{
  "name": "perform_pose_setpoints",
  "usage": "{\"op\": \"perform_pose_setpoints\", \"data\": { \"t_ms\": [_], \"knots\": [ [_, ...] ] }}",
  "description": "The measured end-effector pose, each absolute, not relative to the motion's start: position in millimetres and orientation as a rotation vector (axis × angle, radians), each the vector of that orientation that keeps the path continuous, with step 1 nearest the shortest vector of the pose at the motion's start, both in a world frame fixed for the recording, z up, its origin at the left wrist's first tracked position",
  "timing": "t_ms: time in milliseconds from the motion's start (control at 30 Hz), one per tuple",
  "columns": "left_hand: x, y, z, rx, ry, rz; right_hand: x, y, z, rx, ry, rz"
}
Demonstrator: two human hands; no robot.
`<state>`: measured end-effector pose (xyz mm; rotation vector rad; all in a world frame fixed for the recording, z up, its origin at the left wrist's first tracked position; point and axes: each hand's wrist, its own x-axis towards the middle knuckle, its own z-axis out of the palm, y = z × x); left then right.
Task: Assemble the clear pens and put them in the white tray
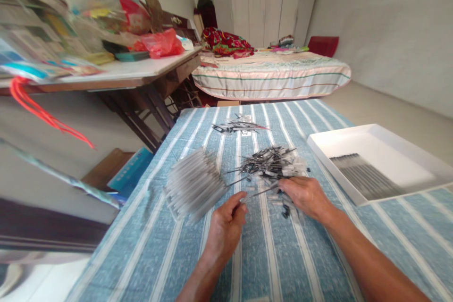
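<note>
My right hand (pixel 306 194) is closed in a pinch on a thin dark pen refill (pixel 264 190), which points left toward my other hand. It is over the near edge of a jumbled pile of refills and small black and clear pen parts (pixel 267 161). My left hand (pixel 226 222) has its thumb and fingers curled but apart, with nothing visible between them. Close to its left lies a stack of translucent grey pen barrels (pixel 196 183), blurred. Small black pieces (pixel 286 211) lie just below my right fingers.
On the right, a white box (pixel 392 146) holds a row of dark-tipped pens (pixel 364 175). Another small heap of refills (pixel 240 125) lies farther back on the striped cloth (pixel 255 264). A cluttered side table (pixel 141 75) stands left, with a bed (pixel 272 73) beyond.
</note>
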<state>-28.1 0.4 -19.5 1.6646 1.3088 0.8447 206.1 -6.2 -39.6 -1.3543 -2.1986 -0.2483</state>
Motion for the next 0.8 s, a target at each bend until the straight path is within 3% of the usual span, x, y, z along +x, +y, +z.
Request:
{"op": "perform_pose_setpoints", "data": {
  "t_ms": [800],
  "knots": [
    [-27.4,-5.7,-7.2,1.711,1.215,0.582,197.4,-11.8,-30.7,-1.345,-2.317,-0.391]
  ]
}}
